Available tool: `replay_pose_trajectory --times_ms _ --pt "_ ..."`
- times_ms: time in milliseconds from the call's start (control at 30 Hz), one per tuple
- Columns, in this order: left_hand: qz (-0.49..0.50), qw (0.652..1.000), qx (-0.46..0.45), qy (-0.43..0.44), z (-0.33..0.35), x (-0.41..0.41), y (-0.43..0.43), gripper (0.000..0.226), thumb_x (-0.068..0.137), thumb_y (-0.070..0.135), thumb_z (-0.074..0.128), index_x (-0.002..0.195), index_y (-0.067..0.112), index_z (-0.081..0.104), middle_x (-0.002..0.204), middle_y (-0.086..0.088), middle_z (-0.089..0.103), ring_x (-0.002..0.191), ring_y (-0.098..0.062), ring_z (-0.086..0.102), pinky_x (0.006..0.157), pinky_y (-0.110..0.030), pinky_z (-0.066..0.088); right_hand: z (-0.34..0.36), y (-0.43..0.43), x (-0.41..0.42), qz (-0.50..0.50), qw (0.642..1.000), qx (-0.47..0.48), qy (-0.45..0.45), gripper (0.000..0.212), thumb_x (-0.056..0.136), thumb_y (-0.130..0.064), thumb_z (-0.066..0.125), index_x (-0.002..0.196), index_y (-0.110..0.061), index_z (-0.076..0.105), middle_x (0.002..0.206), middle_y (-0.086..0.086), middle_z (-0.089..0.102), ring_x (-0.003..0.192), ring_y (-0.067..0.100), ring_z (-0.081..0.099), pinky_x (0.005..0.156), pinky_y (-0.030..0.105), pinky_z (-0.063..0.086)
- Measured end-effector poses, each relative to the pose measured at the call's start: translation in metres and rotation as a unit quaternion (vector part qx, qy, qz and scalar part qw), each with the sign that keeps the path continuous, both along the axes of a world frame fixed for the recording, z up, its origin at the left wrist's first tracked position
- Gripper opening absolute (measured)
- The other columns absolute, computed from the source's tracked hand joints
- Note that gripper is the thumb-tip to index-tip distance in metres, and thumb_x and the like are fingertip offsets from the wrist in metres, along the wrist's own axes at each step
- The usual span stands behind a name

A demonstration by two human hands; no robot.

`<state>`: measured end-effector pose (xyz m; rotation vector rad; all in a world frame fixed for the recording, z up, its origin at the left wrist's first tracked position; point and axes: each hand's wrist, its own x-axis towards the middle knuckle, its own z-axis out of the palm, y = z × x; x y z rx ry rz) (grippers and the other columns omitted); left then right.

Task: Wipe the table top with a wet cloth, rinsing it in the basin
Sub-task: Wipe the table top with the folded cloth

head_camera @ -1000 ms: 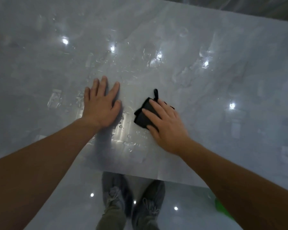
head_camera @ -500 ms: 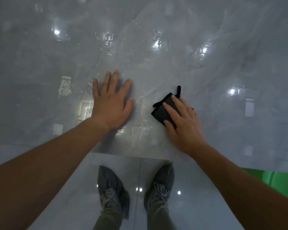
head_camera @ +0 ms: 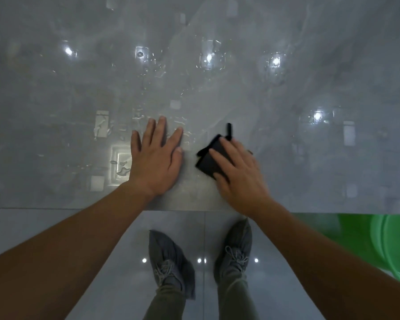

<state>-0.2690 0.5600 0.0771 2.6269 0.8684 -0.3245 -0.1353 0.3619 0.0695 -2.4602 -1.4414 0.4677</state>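
A folded black cloth (head_camera: 209,159) lies on the glossy grey marble table top (head_camera: 240,93), near its front edge. My right hand (head_camera: 239,172) presses flat on the cloth, fingers spread over it, covering its right half. A short black loop of the cloth sticks out beyond my fingertips. My left hand (head_camera: 156,158) rests palm down on the table just left of the cloth, fingers apart, holding nothing. Water drops and smears glisten on the table around my left hand. A green basin (head_camera: 379,241) stands on the floor at the lower right, partly hidden by my right forearm.
The table's front edge (head_camera: 56,208) runs across the frame just behind my wrists. Below it is a shiny grey tiled floor with my two grey shoes (head_camera: 171,262). Ceiling lights reflect off the table as bright spots.
Both hands and the cloth have drawn back toward the table's front edge. The view has tilted down, so my shoes and the green basin show more.
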Motion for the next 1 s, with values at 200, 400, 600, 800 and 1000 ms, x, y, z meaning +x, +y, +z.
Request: replay_pose_trajectory --times_ms 200,400,600,800,1000 --pt "-0.010 1.000 0.003 0.015 0.001 -0.001 -0.003 0.067 0.097 0.058 0.002 0.159 0.035 0.009 0.168 -0.006 -0.012 0.153 -0.026 -0.018 0.121 -0.054 -0.012 0.009 -0.008 -0.013 -0.228 0.973 -0.026 0.012 0.057 0.096 -0.040 0.044 0.151 -0.029 0.039 0.166 0.003 0.020 0.152 0.032 0.016 0.120 0.052 0.021" --pt "-0.006 1.000 0.002 -0.007 0.000 -0.016 -0.015 0.065 0.099 0.057 0.009 0.158 0.033 0.020 0.169 -0.007 -0.001 0.155 -0.026 -0.010 0.123 -0.053 -0.006 0.005 -0.011 -0.032 0.041 0.999 -0.008 0.008 0.053 0.099 -0.042 0.047 0.150 -0.030 0.040 0.165 0.002 0.024 0.153 0.028 0.015 0.122 0.048 0.020" --pt "-0.010 1.000 0.013 0.003 -0.002 -0.015 -0.018 0.064 0.100 0.058 0.009 0.158 0.033 0.019 0.169 -0.005 -0.001 0.155 -0.026 -0.008 0.123 -0.053 -0.005 0.004 -0.078 -0.021 -0.077 0.996 -0.050 -0.002 0.061 0.098 -0.047 0.046 0.155 -0.031 0.030 0.167 0.003 0.014 0.155 0.028 0.006 0.122 0.050 0.014" --pt "0.060 0.996 -0.012 -0.071 0.011 -0.006 -0.012 0.055 0.101 0.048 0.020 0.146 0.028 0.045 0.161 -0.003 0.033 0.150 -0.025 0.023 0.119 -0.049 0.015 0.002 0.003 -0.016 0.095 0.995 0.004 -0.016 0.052 0.099 -0.044 0.047 0.149 -0.029 0.042 0.163 0.007 0.029 0.150 0.035 0.022 0.122 0.051 0.019" --pt "0.108 0.992 0.043 -0.057 0.014 -0.027 0.051 0.057 0.099 0.045 0.029 0.151 0.023 0.038 0.164 -0.009 0.025 0.151 -0.031 0.018 0.119 -0.052 0.016 -0.007 0.130 0.055 -0.004 1.000 0.012 -0.024 0.057 0.099 -0.047 0.042 0.153 -0.029 0.034 0.165 0.008 0.022 0.150 0.036 0.020 0.121 0.052 0.020"
